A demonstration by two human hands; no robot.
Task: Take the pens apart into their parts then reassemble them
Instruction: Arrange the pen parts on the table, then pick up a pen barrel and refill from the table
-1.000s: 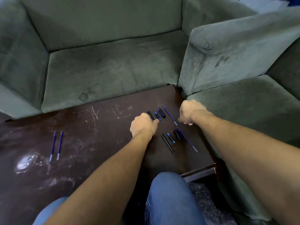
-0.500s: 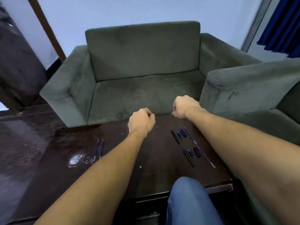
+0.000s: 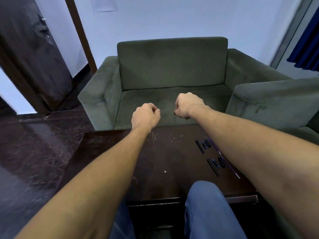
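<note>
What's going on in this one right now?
A seated person holds both fists up over the far edge of a dark table, facing a green sofa. The left hand is curled with nothing showing in it. The right hand is curled too, with a dark speck at its fingertips, too small to identify. The pens lie dismantled on the table's right side, a far group of parts and a near group of parts, neither touched.

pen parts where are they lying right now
In the head view, the pen parts lie in two small clusters on the right side of the dark table, just left of the right forearm.
</note>
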